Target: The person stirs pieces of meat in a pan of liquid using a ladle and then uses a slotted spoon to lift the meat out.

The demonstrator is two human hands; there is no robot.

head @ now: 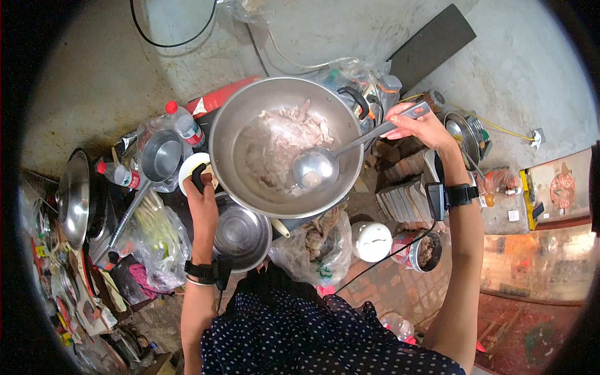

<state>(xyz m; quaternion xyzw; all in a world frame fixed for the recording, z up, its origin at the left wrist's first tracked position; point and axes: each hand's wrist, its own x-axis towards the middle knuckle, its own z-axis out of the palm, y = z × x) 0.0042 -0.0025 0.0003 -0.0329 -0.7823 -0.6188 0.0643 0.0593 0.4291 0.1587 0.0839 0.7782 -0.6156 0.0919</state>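
A large two-handled stainless steel pot (243, 201) holds thin pale meat pieces (300, 126) in a little cloudy liquid. My right hand (415, 124) grips the end of a metal ladle (315, 164), whose bowl lies inside the pot, over its right side. At the pot's left, my left hand (202, 187) is closed around its black side handle (199, 177). A white bowl (186, 166) with yellowish contents shows partly behind that hand. Below the pot's lower left rim stands an empty metal basin (240, 234).
On the left are a long-handled saucepan (161, 157), red-capped plastic bottles (185, 124), a bag of green vegetables (161, 234) and a domed lid (75, 199). Plastic bags (328, 248), a white lidded container (372, 241) and an open can (417, 251) are at the lower right. Stacked slabs (403, 201) stand behind them.
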